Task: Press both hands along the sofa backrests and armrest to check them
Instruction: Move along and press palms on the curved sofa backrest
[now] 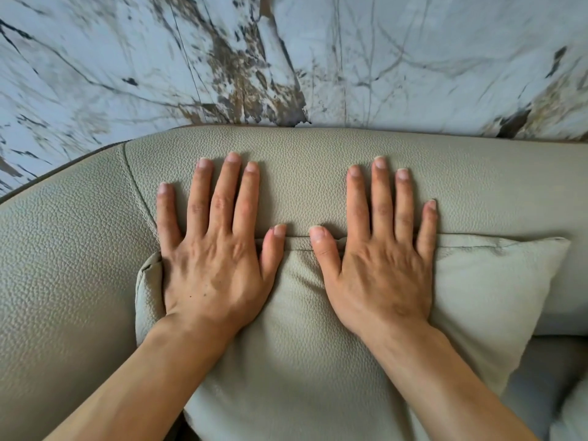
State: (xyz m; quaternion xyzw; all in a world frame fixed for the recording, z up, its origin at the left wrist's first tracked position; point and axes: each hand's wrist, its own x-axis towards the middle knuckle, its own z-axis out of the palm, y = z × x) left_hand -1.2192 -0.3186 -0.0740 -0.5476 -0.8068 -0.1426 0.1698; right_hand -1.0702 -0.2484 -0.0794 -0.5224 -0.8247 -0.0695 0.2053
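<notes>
The sofa backrest (305,173) is grey-beige grained leather and runs across the middle of the view. A matching cushion (302,329) leans against it. My left hand (216,259) lies flat with fingers spread, palm on the cushion's top left corner and fingertips on the backrest. My right hand (381,262) lies flat beside it in the same way, thumb nearly meeting the left thumb. Neither hand holds anything. At the left, past a stitched seam, the rounded corner section of the sofa (63,249) curves toward me.
A white marble-patterned wall (318,58) with grey and brown veins stands right behind the backrest. A grey seat surface (547,377) shows at the lower right beyond the cushion.
</notes>
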